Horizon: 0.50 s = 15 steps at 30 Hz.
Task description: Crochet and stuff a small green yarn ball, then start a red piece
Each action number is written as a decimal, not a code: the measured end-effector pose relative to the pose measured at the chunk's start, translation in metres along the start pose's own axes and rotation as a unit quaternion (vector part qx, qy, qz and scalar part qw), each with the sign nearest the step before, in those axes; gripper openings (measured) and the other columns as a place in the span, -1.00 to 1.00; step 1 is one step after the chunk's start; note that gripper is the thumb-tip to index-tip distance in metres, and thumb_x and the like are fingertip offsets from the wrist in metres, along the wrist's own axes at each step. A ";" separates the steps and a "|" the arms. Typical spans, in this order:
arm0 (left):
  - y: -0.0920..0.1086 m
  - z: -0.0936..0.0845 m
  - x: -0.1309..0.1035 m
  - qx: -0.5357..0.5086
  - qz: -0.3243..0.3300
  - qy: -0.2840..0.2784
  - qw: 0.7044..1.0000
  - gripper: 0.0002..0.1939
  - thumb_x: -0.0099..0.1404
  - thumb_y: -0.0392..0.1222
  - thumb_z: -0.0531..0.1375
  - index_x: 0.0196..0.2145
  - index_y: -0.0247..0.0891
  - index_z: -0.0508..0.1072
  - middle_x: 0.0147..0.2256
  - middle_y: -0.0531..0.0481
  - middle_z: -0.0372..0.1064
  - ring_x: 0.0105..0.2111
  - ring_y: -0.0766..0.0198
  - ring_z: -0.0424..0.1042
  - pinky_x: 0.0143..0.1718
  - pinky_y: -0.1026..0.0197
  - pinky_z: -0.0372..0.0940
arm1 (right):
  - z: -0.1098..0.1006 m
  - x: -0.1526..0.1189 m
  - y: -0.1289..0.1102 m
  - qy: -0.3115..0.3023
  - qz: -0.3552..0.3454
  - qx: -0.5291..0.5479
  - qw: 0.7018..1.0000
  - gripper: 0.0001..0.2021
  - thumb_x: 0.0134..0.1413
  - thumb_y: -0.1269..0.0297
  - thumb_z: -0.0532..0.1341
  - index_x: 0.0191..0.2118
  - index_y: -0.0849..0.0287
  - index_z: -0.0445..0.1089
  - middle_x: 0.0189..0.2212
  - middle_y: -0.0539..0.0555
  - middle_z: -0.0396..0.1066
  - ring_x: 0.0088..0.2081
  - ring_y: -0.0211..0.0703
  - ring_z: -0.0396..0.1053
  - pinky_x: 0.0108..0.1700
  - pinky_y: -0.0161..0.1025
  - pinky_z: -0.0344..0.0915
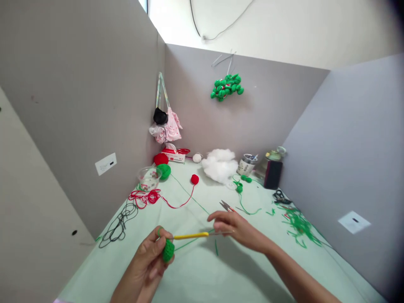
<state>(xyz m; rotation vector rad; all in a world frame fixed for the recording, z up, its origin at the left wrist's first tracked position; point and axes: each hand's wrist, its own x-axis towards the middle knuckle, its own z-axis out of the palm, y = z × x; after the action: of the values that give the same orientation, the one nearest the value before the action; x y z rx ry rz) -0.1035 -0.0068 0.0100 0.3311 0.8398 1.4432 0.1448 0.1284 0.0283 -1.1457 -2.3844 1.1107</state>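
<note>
Pinching rounded green crochet (168, 251), left hand (150, 254) | right hand (238, 229) at yellow-handled metal hook (191, 236), grip unclear

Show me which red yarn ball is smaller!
The small red yarn ball, out by itself; the other red yarn ball is bigger and sits beside the green yarn ball.

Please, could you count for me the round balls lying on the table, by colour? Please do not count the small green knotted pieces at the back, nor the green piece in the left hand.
Red: 2 (the larger red ball and the smaller red ball)
Green: 1 (the green ball)
White: 1 (the white ball)
Total: 4
</note>
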 end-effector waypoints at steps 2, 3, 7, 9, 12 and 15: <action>-0.003 -0.013 0.005 0.002 0.008 0.011 1.000 -0.59 0.00 0.03 0.56 -0.37 -0.28 0.56 -0.57 0.21 0.25 -0.63 0.57 -0.17 -0.38 0.39 0.24 | -0.025 0.010 0.023 0.037 0.048 -0.095 0.994 -0.60 0.37 -0.01 0.07 -0.16 0.17 0.54 -0.43 0.08 0.53 -0.38 -0.14 0.43 -0.29 -0.26 0.32; -0.007 -0.020 0.009 0.010 0.004 0.010 1.000 -0.59 0.01 0.04 0.56 -0.37 -0.29 0.56 -0.58 0.21 0.25 -0.63 0.57 -0.17 -0.41 0.40 0.20 | -0.036 0.015 0.032 0.047 0.062 -0.115 0.990 -0.62 0.35 0.03 0.09 -0.23 0.18 0.54 -0.47 0.09 0.51 -0.40 -0.13 0.42 -0.29 -0.24 0.30; -0.028 -0.043 0.023 0.038 -0.048 -0.025 0.998 -0.54 -0.01 0.10 0.55 -0.41 -0.30 0.52 -0.65 0.24 0.15 -0.66 0.60 -0.27 -0.59 0.43 -0.13 | -0.070 0.041 0.049 0.060 0.101 -0.165 0.979 -0.75 0.22 0.15 0.21 -0.37 0.17 0.54 -0.57 0.11 0.51 -0.51 -0.13 0.36 -0.38 -0.24 0.21; -0.034 -0.050 0.029 0.045 -0.056 -0.046 0.996 -0.53 0.00 0.11 0.54 -0.41 -0.31 0.51 -0.64 0.24 0.13 -0.67 0.61 -0.28 -0.61 0.41 -0.26 | -0.076 0.060 0.045 0.055 0.085 -0.161 0.982 -0.72 0.26 0.13 0.16 -0.26 0.17 0.55 -0.48 0.11 0.58 -0.53 -0.18 0.34 -0.39 -0.25 0.23; -0.036 -0.055 0.035 0.049 -0.062 -0.061 0.995 -0.55 0.04 0.10 0.53 -0.39 -0.31 0.52 -0.64 0.24 0.08 -0.67 0.59 -0.25 -0.61 0.39 -0.28 | -0.069 0.100 0.034 0.065 0.040 -0.149 0.986 -0.68 0.33 0.12 0.09 -0.16 0.19 0.53 -0.39 0.10 0.61 -0.54 -0.23 0.33 -0.36 -0.25 0.28; -0.034 -0.055 0.036 0.055 -0.075 -0.064 0.994 -0.55 0.04 0.11 0.52 -0.38 -0.32 0.53 -0.63 0.23 0.07 -0.67 0.59 -0.23 -0.61 0.39 -0.28 | -0.044 0.149 0.020 0.082 -0.021 -0.145 0.986 -0.76 0.30 0.21 0.15 -0.10 0.16 0.52 -0.29 0.10 0.59 -0.36 -0.17 0.44 -0.22 -0.22 0.35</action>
<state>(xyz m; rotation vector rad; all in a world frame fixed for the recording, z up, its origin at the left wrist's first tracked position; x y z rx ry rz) -0.1190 0.0073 -0.0618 0.4296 0.8242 1.2252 0.0820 0.2716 0.0311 -1.2153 -2.4814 0.6403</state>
